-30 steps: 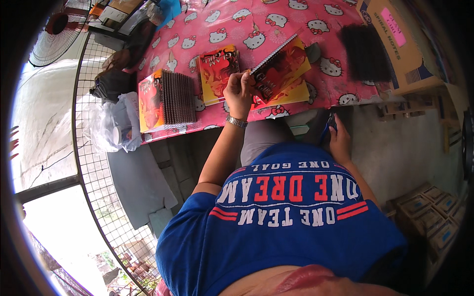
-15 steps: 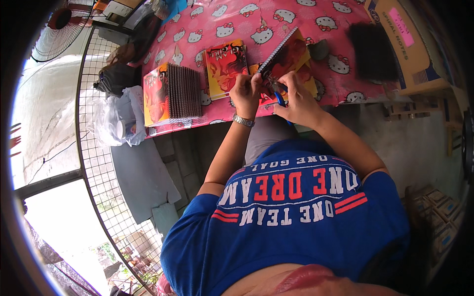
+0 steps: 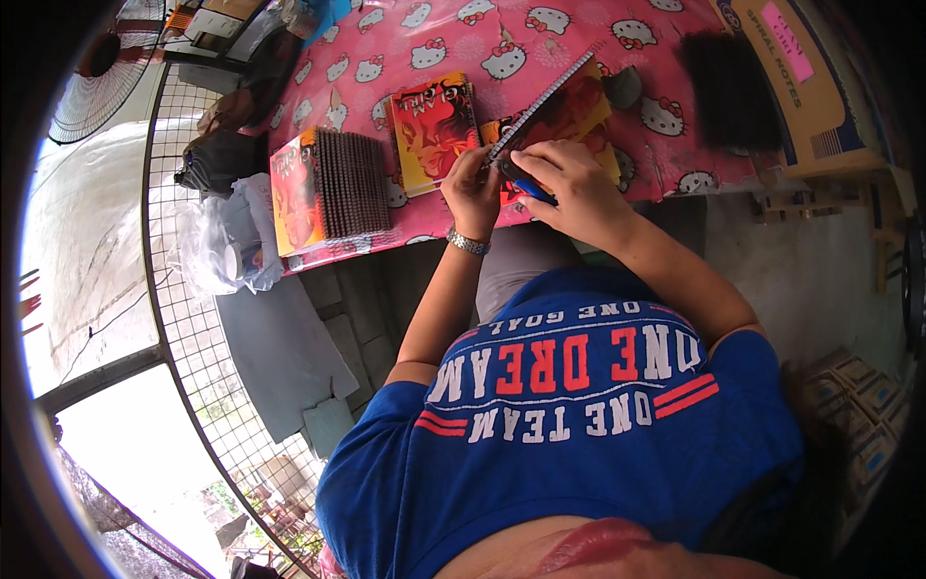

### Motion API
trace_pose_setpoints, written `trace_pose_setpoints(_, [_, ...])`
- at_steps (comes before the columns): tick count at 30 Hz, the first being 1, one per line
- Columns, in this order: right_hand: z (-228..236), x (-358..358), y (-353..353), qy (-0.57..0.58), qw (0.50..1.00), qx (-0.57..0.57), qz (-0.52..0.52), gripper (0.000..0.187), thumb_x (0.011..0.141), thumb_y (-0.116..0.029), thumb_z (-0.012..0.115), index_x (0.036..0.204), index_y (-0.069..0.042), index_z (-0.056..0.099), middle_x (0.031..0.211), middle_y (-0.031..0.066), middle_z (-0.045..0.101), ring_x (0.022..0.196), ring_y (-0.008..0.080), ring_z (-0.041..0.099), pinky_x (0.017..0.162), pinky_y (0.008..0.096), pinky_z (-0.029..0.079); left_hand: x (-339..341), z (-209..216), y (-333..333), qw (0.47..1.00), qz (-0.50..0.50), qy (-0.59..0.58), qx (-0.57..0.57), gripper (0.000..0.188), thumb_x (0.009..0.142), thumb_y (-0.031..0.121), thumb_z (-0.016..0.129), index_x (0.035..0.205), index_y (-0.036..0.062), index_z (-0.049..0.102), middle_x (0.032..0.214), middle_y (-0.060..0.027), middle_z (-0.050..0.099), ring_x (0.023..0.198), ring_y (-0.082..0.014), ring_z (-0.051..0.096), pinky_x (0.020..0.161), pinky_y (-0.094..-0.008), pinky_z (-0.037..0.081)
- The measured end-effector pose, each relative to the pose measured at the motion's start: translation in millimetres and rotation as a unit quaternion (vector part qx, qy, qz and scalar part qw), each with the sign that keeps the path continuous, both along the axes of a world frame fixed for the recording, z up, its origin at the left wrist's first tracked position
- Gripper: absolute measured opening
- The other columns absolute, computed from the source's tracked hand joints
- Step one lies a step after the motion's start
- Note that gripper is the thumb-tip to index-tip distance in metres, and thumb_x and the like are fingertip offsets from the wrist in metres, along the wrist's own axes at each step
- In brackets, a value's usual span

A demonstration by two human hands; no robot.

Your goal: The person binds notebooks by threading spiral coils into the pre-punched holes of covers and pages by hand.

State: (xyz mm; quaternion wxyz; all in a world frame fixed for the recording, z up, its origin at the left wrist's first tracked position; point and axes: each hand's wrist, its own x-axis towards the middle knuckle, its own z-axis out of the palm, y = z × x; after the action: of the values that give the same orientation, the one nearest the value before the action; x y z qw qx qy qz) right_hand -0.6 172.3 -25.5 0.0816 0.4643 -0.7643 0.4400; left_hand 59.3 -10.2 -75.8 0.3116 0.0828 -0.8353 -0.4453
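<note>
My left hand [image 3: 472, 193], a metal watch [image 3: 469, 241] on its wrist, pinches the near end of a spiral notebook [image 3: 559, 118]. The notebook is tilted up, its wire coil facing me on a slant. My right hand [image 3: 585, 195] grips blue-handled pliers [image 3: 530, 183] close to that coil end; fingers hide the jaws. Under the held notebook lie other notebooks with yellow and red covers [image 3: 610, 159]. To the left, a flat notebook [image 3: 432, 130] rests on the table, beside a stack of notebooks [image 3: 352, 183] with their coils showing.
A pink patterned cloth [image 3: 502, 27] covers the table. A cardboard box [image 3: 786, 87] and a black bristly pile [image 3: 728, 96] are at the right. A dark rounded object [image 3: 625, 87] lies behind the notebooks. A plastic bag [image 3: 231, 236] hangs at the left edge, near a fan [image 3: 101, 72].
The pliers have turned, and their jaws are now behind my fingers. My right hand has closed in toward my left at the coil end. The view has shifted slightly.
</note>
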Motion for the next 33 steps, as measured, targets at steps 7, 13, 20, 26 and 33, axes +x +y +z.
trace_pose_setpoints(7, [-9.2, -3.8, -0.5, -0.563, 0.813, -0.078, 0.13, 0.041, 0.087, -0.015, 0.072, 0.123, 0.003, 0.063, 0.096, 0.0105, 0.069, 0.077, 0.0187, 0.066, 0.071, 0.0338, 0.053, 3.7, 6.8, 3.6, 0.999, -0.01, 0.03, -0.017, 0.032, 0.079, -0.01, 0.067, 0.109, 0.0003, 0.07, 0.089, -0.0083, 0.069, 0.076, -0.0142, 0.066, 0.068, -0.0256, 0.053])
trace_pose_setpoints(13, [-12.0, -7.6, 21.4, -0.396, 0.916, -0.046, 0.043, 0.046, 0.082, -0.025, 0.077, 0.12, -0.003, 0.065, 0.098, 0.0098, 0.069, 0.088, 0.0171, 0.066, 0.081, 0.0333, 0.053, 5.7, 3.1, -26.3, 0.952, 0.054, 0.068, 0.294, 0.014, 0.096, 0.008, 0.062, 0.1, -0.003, 0.068, 0.086, -0.0082, 0.069, 0.067, -0.0152, 0.067, 0.057, -0.0289, 0.057])
trace_pose_setpoints(20, [-105.8, -79.7, 115.2, -0.087, 0.966, 0.094, -0.226, 0.043, 0.081, -0.02, 0.076, 0.118, -0.002, 0.063, 0.113, 0.0166, 0.064, 0.107, 0.0357, 0.061, 0.093, 0.0426, 0.049, 36.3, -35.3, -131.8, 0.958, 0.236, -0.096, 0.134, 0.035, 0.09, 0.014, 0.07, 0.12, -0.0039, 0.064, 0.091, -0.011, 0.073, 0.072, -0.0176, 0.069, 0.062, -0.0285, 0.055])
trace_pose_setpoints(26, [-108.9, -94.7, 129.3, -0.043, 0.947, 0.18, -0.261, 0.041, 0.082, -0.023, 0.074, 0.115, -0.001, 0.065, 0.116, 0.0166, 0.06, 0.111, 0.0356, 0.057, 0.098, 0.0438, 0.046, 11.5, -21.8, -107.0, 0.873, 0.364, -0.259, -0.194, 0.04, 0.08, 0.012, 0.07, 0.118, 0.0031, 0.064, 0.111, -0.0168, 0.062, 0.101, -0.0327, 0.064, 0.085, -0.043, 0.053])
trace_pose_setpoints(33, [-63.1, -146.3, 125.5, 0.045, 0.936, 0.162, -0.309, 0.032, 0.086, -0.027, 0.07, 0.109, -0.005, 0.069, 0.107, 0.0145, 0.065, 0.103, 0.0348, 0.061, 0.09, 0.044, 0.05, -79.8, -31.0, -56.4, 0.879, 0.15, -0.292, -0.347, 0.059, 0.083, 0.042, 0.071, 0.133, 0.0175, 0.051, 0.15, -0.0167, 0.037, 0.143, -0.0388, 0.028, 0.109, -0.072, 0.018])
